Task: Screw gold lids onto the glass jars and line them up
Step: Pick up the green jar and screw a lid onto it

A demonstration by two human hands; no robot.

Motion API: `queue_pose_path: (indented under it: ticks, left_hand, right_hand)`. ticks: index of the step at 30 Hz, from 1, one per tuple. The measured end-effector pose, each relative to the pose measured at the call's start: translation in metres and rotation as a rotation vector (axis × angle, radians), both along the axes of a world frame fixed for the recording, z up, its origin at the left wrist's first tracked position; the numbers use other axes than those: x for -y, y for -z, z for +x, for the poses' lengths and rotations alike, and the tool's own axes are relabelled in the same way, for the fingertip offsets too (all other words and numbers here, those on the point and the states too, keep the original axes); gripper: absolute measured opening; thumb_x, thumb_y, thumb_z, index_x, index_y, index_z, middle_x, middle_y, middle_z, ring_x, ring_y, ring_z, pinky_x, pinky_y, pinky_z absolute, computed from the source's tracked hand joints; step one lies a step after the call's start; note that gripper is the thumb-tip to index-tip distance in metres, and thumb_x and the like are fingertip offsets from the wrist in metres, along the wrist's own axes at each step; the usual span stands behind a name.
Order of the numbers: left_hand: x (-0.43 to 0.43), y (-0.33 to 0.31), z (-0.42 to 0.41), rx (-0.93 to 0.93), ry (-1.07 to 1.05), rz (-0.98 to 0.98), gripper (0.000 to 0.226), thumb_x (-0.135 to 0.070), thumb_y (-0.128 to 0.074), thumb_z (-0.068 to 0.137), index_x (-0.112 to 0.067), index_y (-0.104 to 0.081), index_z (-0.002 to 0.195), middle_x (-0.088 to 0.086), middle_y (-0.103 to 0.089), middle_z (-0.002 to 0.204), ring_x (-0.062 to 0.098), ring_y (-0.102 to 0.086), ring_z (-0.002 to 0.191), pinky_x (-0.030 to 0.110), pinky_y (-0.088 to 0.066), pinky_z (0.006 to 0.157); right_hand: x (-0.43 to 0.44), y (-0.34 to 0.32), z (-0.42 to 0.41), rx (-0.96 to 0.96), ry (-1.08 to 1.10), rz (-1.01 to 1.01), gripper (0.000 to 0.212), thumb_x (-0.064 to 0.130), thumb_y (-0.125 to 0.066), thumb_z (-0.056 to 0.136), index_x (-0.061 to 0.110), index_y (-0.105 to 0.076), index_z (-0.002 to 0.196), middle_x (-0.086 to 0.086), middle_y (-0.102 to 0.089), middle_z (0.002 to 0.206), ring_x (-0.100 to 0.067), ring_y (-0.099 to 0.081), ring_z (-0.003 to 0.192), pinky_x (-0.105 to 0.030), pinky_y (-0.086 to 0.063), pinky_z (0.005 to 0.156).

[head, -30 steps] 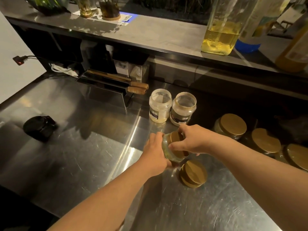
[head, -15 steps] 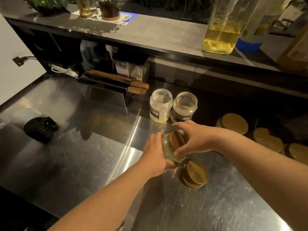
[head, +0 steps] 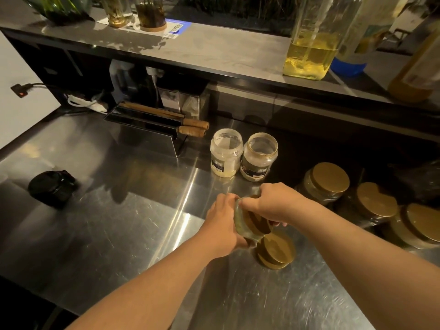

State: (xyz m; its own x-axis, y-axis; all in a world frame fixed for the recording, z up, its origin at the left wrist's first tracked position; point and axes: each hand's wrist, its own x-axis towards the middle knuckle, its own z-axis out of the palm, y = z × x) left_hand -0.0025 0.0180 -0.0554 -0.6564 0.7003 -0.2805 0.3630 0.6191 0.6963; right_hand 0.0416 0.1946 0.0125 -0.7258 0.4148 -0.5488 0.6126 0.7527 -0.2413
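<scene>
My left hand (head: 222,226) grips a small glass jar (head: 240,222), tilted above the steel counter. My right hand (head: 273,203) wraps over its gold lid (head: 258,223) from the right. Just below them, loose gold lids (head: 276,250) lie stacked on the counter. Two open jars without lids (head: 226,152) (head: 259,157) stand side by side behind my hands. Three jars with gold lids on (head: 329,178) (head: 375,201) (head: 420,225) sit in a row at the right.
The steel counter (head: 119,222) has a black round object (head: 51,188) at the left. A metal holder with wooden-handled tools (head: 154,127) stands at the back. On the raised shelf (head: 214,48) are a bottle of yellow liquid (head: 309,55) and glasses.
My right hand has turned around the gold lid, its fingers shifting from the far side to over the top. The left hand keeps the jar in nearly the same place.
</scene>
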Motion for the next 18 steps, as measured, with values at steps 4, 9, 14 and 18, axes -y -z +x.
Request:
queue_pose_path:
  ticks: [4, 9, 14, 18]
  left_hand:
    - [0.002, 0.003, -0.001, 0.032, -0.033, 0.021, 0.11, -0.045, -0.106, 0.064, -0.047, -0.028, 0.141, -0.016, -0.031, 0.137, 0.021, -0.047, 0.133, 0.048, -0.051, 0.116]
    - [0.006, 0.005, -0.007, 0.132, -0.089, 0.087, 0.108, -0.042, -0.104, 0.062, -0.039, -0.034, 0.144, -0.01, -0.038, 0.14, 0.02, -0.055, 0.129, 0.046, -0.06, 0.106]
    - [0.006, 0.008, 0.005, 0.098, -0.116, 0.094, 0.104, -0.038, -0.099, 0.064, -0.044, -0.03, 0.14, -0.01, -0.036, 0.138, 0.023, -0.052, 0.13, 0.048, -0.062, 0.102]
    - [0.004, 0.012, 0.007, 0.097, -0.139, 0.096, 0.109, -0.041, -0.101, 0.067, -0.044, -0.027, 0.147, -0.011, -0.035, 0.142, 0.023, -0.05, 0.134, 0.047, -0.061, 0.106]
  right_hand:
    - [0.004, 0.006, 0.006, -0.07, -0.089, 0.088, 0.092, 0.099, -0.029, 0.077, 0.022, -0.057, 0.121, 0.001, -0.066, 0.094, -0.015, -0.067, 0.077, -0.031, -0.059, 0.067]
    - [0.014, 0.015, 0.025, -0.236, -0.341, 0.106, 0.109, 0.103, -0.012, 0.073, 0.038, -0.015, 0.16, 0.0, -0.045, 0.138, -0.018, -0.057, 0.104, -0.036, -0.055, 0.082]
    - [0.023, 0.029, 0.034, -0.329, -0.272, 0.19, 0.083, 0.092, -0.011, 0.088, 0.037, -0.026, 0.149, -0.002, -0.049, 0.127, -0.019, -0.058, 0.089, -0.04, -0.059, 0.075]
    - [0.024, 0.029, 0.029, -0.308, -0.238, 0.212, 0.083, 0.092, -0.01, 0.088, 0.036, -0.027, 0.147, -0.003, -0.049, 0.124, -0.019, -0.059, 0.085, -0.041, -0.06, 0.07]
